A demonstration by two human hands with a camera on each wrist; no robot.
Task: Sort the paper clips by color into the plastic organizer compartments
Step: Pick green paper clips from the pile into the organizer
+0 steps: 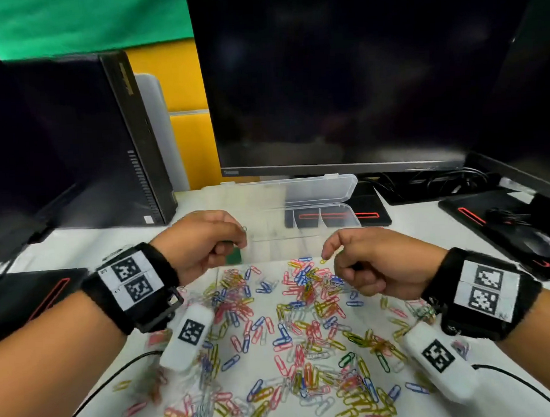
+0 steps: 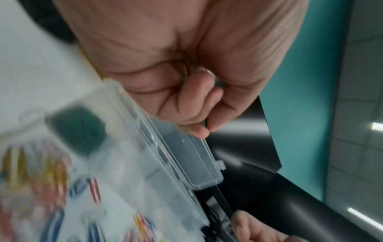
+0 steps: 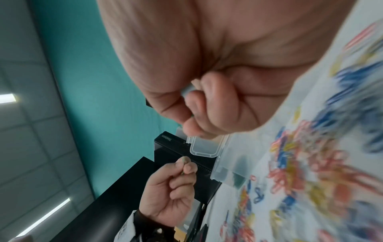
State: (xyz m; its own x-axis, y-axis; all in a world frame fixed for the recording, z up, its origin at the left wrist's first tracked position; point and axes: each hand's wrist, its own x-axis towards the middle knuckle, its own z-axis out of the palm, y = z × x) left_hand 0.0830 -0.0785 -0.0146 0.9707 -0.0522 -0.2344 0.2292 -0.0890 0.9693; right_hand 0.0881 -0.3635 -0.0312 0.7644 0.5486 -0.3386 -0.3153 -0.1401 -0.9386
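The paper clips lie scattered in a mixed pile of pink, blue, yellow, green and white on the white table, directly beneath and behind both my wrists, spreading back toward me. Just ahead of my fingertips sits the clear plastic organizer, its near edge touching the front fringe of the pile; its lid lies open flat beyond it, toward the monitor. One compartment, right under my left hand, holds a dark green mass; motion blur keeps me from telling single clips there.

My left hand hovers over the organizer's near-left corner, fingers curled, thumb and forefinger pinching a thin green clip that shows as a sliver in the left wrist view. My right hand hangs over the far rim of the pile, just short of the organizer's near edge, fingers curled inward with thumb and fingertip pressed together; whether anything sits between them I cannot tell.

Between my two hands there is an open gap above the organizer's middle compartments. To the left of my left hand stands a black computer tower, well apart. To the right of my right hand lie a monitor base and a black mouse.
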